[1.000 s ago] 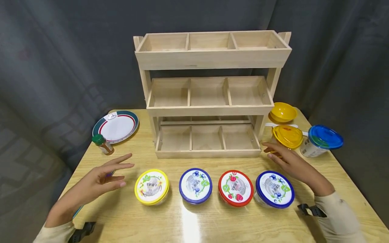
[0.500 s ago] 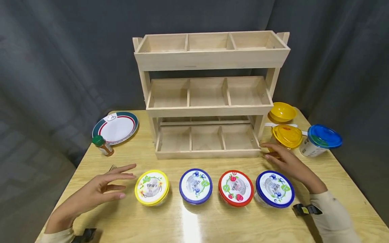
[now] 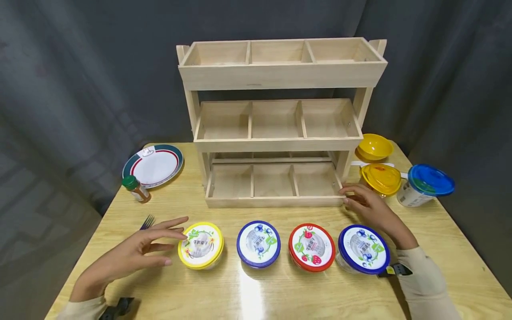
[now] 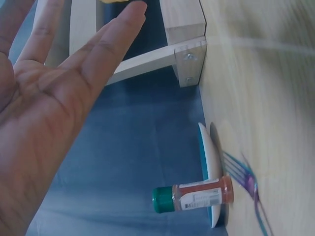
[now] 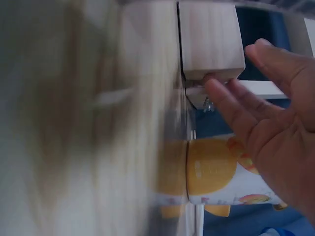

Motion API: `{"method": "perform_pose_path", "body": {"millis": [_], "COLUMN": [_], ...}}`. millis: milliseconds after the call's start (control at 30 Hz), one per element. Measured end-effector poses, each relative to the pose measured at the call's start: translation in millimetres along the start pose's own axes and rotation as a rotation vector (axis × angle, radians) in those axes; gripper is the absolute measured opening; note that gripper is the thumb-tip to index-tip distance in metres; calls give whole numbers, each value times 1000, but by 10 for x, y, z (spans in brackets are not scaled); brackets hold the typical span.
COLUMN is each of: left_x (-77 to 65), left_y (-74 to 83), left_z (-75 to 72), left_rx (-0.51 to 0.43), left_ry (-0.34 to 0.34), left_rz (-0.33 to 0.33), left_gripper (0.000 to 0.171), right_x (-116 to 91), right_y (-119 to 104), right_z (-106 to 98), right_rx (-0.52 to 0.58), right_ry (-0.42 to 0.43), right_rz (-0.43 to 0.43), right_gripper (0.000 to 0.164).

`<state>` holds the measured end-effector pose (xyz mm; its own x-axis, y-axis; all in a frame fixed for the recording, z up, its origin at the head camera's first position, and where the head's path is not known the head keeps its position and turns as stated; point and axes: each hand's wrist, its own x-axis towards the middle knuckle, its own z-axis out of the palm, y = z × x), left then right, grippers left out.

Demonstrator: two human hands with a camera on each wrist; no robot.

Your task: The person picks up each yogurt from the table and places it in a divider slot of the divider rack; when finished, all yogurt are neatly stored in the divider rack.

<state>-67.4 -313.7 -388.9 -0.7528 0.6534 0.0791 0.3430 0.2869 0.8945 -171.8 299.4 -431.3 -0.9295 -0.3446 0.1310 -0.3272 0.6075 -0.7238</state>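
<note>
My left hand [image 3: 140, 251] hovers with its fingers extended beside a tub with a yellow lid [image 3: 201, 245]; its fingertips reach that lid's left edge in the head view, and I cannot tell whether they touch. My right hand [image 3: 370, 206] has its fingertips at the right end of the bottom tray of a three-tier wooden rack [image 3: 276, 202]. In the right wrist view, its fingers [image 5: 231, 103] are against the tray's end, fairly straight, with the thumb apart from them. Tubs with blue [image 3: 258, 244], red [image 3: 312, 247] and blue lids [image 3: 364, 249] continue the front row.
At left are a plate [image 3: 156, 166], a green-capped spice bottle [image 3: 137, 190] and a fork [image 3: 148, 222]. Behind my right hand stand a yellow bowl [image 3: 374, 147], a yellow-lidded cup [image 3: 381, 178] and a blue-lidded container [image 3: 426, 184]. Dark curtains [image 3: 60, 89] surround the table.
My left hand has moved right and down, nearer the yellow-lidded tub, uncovering the fork. The right hand has shifted left, up to the rack's bottom corner. The tubs have stayed in place.
</note>
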Motion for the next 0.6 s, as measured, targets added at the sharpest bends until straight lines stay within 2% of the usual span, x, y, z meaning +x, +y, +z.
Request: {"method": "perform_pose_path", "body": {"millis": [267,600], "left_x": [72,106], "left_y": [-42,-73], "left_z": [78,139], "left_rx": [-64,-141], "left_ry": [-1,-17], "left_rz": [-77,-106], "left_gripper": [46,42], "right_x": [-5,-1], "right_y": [28,73], "right_z": [39,63], "right_rx": [47,95], "right_ry": [1,-6], "right_rz": [68,131], "right_gripper": [24,27]}}
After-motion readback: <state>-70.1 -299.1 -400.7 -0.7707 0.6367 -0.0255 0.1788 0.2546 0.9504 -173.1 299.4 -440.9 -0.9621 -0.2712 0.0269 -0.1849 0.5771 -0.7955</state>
